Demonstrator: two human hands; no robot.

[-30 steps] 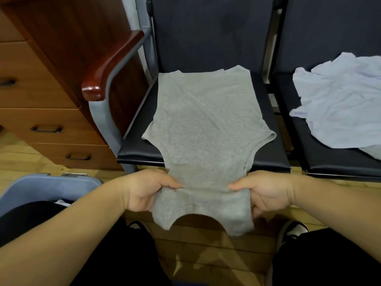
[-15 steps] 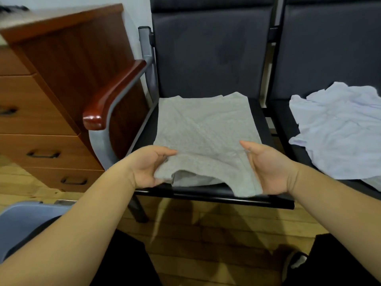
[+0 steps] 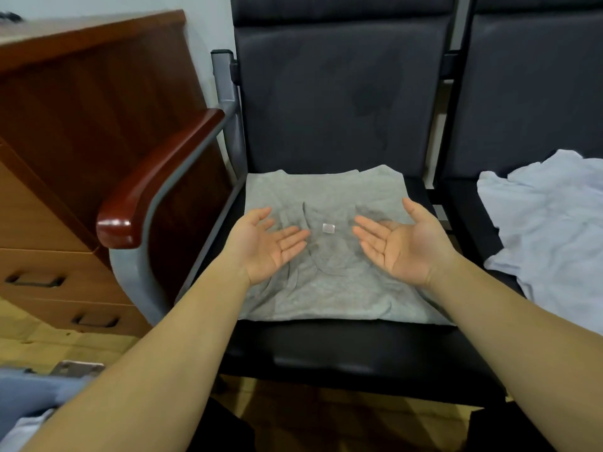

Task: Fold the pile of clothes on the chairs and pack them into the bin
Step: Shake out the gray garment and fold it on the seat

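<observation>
The blue-grey plastic bin (image 3: 26, 391) shows its rim at the lower left. The left hand (image 3: 264, 247) and right hand (image 3: 403, 246) hover palm-up, fingers spread, holding nothing. Under them a soft grey knit shirt (image 3: 326, 288) lies folded on the black padded seat (image 3: 342, 347). A crumpled pale garment (image 3: 551, 230) lies on the next seat (image 3: 473, 243). Glossy wooden drawers (image 3: 49, 256) stand at the left.

Two chairs before you.
The grey shirt (image 3: 326, 282) lies flat on the left seat (image 3: 342, 347), the pale garment (image 3: 548, 230) on the right seat (image 3: 470, 230).

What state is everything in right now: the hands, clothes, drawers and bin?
Grey shirt, folded over, flat on the left chair seat.
Pale blue garment, unfolded, crumpled on the right chair.
Left hand, open, palm up, holding nothing.
Right hand, open, palm up, holding nothing.
Drawers, shut.
Bin, open-topped, mostly out of view.
</observation>
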